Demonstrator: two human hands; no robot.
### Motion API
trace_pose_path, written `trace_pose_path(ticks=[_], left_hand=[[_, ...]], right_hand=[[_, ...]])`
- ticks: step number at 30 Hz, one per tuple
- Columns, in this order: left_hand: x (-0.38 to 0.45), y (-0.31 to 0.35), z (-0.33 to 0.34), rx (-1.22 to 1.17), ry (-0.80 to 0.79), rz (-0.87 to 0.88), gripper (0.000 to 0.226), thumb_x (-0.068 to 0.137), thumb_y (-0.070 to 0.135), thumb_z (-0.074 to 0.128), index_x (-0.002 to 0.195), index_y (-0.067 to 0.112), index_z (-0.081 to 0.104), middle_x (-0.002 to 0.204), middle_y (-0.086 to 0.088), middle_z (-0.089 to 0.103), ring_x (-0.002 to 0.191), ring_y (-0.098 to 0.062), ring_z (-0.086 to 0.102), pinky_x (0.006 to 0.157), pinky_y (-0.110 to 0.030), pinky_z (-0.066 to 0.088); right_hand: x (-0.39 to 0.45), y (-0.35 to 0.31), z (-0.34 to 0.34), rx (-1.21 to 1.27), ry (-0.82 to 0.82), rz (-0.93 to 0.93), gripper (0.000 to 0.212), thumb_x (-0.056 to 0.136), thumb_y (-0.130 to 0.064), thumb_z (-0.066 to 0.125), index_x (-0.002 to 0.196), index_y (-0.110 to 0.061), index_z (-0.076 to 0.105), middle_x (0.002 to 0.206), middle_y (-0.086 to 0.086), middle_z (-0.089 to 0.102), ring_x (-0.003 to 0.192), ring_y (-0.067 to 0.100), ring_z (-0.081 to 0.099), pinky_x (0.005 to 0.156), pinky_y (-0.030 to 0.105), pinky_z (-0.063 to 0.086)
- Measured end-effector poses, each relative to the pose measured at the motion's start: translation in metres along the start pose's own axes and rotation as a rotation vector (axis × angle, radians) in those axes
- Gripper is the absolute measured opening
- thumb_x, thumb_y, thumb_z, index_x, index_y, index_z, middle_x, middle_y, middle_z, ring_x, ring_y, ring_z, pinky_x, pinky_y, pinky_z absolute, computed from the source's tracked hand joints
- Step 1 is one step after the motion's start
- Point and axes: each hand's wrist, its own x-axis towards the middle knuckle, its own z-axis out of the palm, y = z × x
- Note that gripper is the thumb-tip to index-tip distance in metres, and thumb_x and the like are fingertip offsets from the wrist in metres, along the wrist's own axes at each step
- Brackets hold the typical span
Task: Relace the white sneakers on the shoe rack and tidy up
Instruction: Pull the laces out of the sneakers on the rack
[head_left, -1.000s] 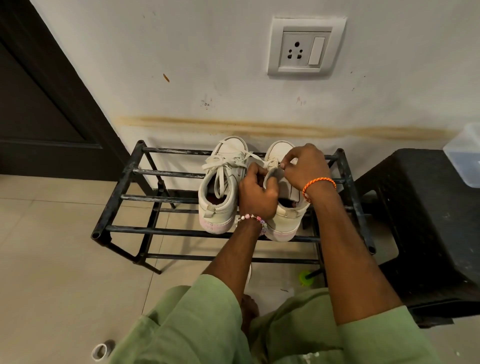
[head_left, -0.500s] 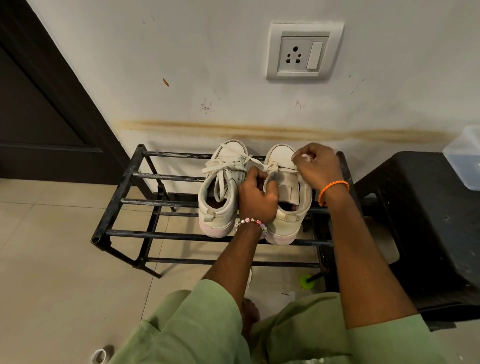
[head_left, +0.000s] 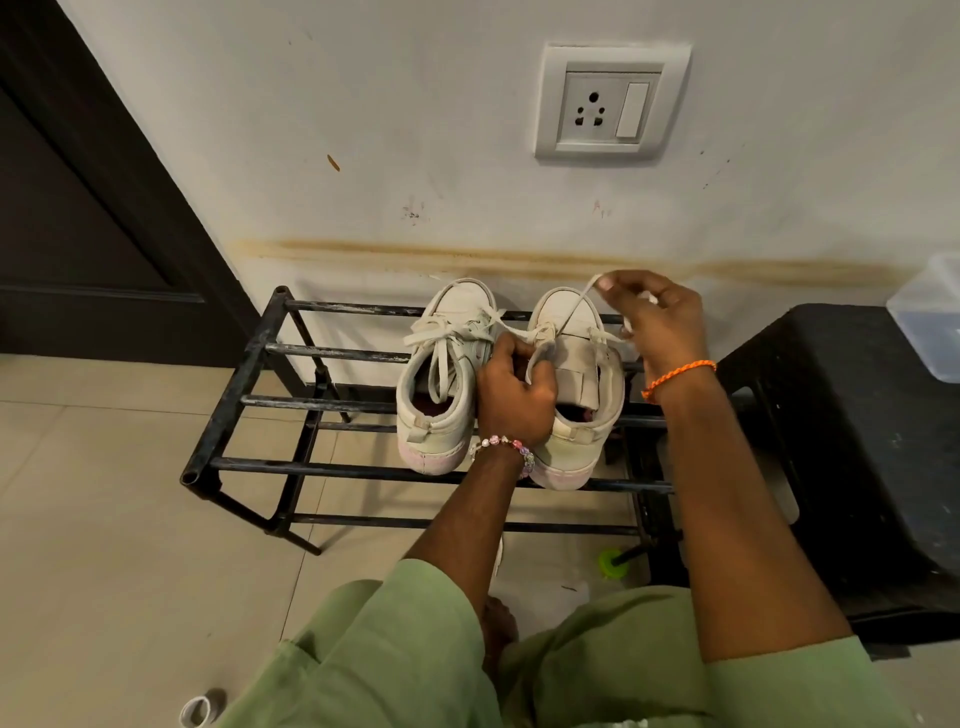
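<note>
Left sneaker (head_left: 441, 374): on the top bars of the black shoe rack (head_left: 234, 395), toe to the wall; lace crossed and bowed over the tongue, ends hanging loose into the opening. Looks laced.
Right sneaker (head_left: 576, 384): just beside it on the right, touching or nearly so; tongue bare in its near half, lace only through the far eyelets. Lacing seems barely begun.
Left hand (head_left: 517, 392): fingers curled, pinching the lace (head_left: 569, 312) near the lower eyelets, heel of hand over the gap between the shoes.
Right hand (head_left: 657, 322): thumb and forefinger pinch the lace end, drawn up taut beyond the toe.
Left to do: thread the remaining eyelets, tie, then tidy; a tape roll (head_left: 200, 709) lies on the near floor.
</note>
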Motion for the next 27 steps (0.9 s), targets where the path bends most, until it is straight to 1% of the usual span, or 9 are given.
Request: trace_pose_path(ticks=[4,6,8,11,14,17,22,24,27], left_hand=[[0.0,-0.002,0.001,0.003,-0.002,-0.012,0.012,0.08,0.019,0.056,0.077,0.009,0.05,0.06,0.007,0.047,0.049,-0.002,0.042,0.048,-0.022,0.038],[0.0,-0.001,0.001,0.008,0.002,0.002,0.012,0.08,0.018,0.056,0.076,0.009,0.05,0.06,0.007,0.047,0.05,-0.002,0.044,0.049,-0.019,0.037],[0.0,0.001,0.001,0.004,0.008,0.01,0.011,0.079,0.017,0.056,0.075,0.009,0.049,0.06,0.008,0.047,0.05,0.0,0.045,0.049,-0.017,0.036],[0.001,0.001,0.002,0.003,0.008,-0.004,0.009,0.076,0.018,0.054,0.074,0.012,0.048,0.058,0.008,0.047,0.048,-0.002,0.043,0.048,-0.02,0.036],[0.001,-0.001,0.002,-0.003,-0.002,-0.011,0.006,0.075,0.016,0.053,0.073,0.015,0.047,0.058,0.008,0.046,0.047,-0.003,0.04,0.048,-0.021,0.036],[0.001,-0.001,0.001,-0.004,0.001,-0.007,0.006,0.075,0.015,0.052,0.074,0.011,0.048,0.058,0.007,0.046,0.048,-0.003,0.04,0.049,-0.021,0.036],[0.001,0.001,0.0,-0.003,0.001,-0.007,0.008,0.076,0.017,0.053,0.074,0.01,0.049,0.057,0.007,0.046,0.046,-0.003,0.04,0.046,-0.022,0.035],[0.001,0.002,0.001,-0.003,0.003,-0.01,0.01,0.077,0.018,0.054,0.074,0.01,0.048,0.057,0.007,0.046,0.046,-0.002,0.04,0.047,-0.022,0.035],[0.001,0.001,-0.001,-0.004,-0.008,-0.012,0.011,0.082,0.007,0.057,0.076,0.008,0.048,0.059,0.006,0.045,0.047,-0.002,0.041,0.046,-0.019,0.035]], right_hand=[[0.001,-0.009,0.0,0.556,0.032,0.203,0.022,0.093,-0.005,0.051,0.075,-0.018,0.053,0.067,-0.004,0.068,0.068,0.013,0.06,0.052,0.022,0.045],[0.003,-0.005,0.003,0.564,0.038,0.296,0.022,0.095,-0.006,0.043,0.075,-0.015,0.048,0.055,-0.001,0.063,0.054,0.014,0.059,0.053,0.024,0.044],[0.005,0.003,0.006,0.135,0.083,0.216,0.019,0.091,-0.009,0.046,0.074,-0.013,0.052,0.055,-0.002,0.058,0.052,0.014,0.053,0.058,0.027,0.041],[0.001,0.015,0.011,-0.557,0.004,-0.062,0.015,0.089,-0.02,0.059,0.09,-0.008,0.067,0.095,0.01,0.069,0.087,0.024,0.061,0.077,0.026,0.042],[-0.002,0.017,0.017,-0.853,-0.167,-0.101,0.021,0.086,-0.025,0.065,0.096,-0.008,0.073,0.108,0.015,0.068,0.101,0.029,0.061,0.079,0.026,0.043],[-0.001,0.018,0.019,-0.934,-0.189,-0.105,0.017,0.086,-0.021,0.065,0.095,-0.009,0.074,0.109,0.018,0.066,0.103,0.031,0.059,0.082,0.031,0.046],[0.003,0.026,0.016,-0.728,-0.151,-0.055,0.015,0.087,-0.016,0.059,0.092,-0.006,0.069,0.106,0.012,0.057,0.095,0.021,0.054,0.08,0.023,0.039],[0.007,0.029,0.018,-0.45,-0.032,0.026,0.015,0.089,-0.011,0.051,0.085,-0.006,0.063,0.105,0.012,0.057,0.088,0.018,0.054,0.073,0.021,0.042],[0.011,0.024,0.017,0.109,0.176,0.256,0.016,0.086,-0.012,0.049,0.071,-0.012,0.053,0.081,0.006,0.054,0.069,0.016,0.05,0.047,0.015,0.041]])
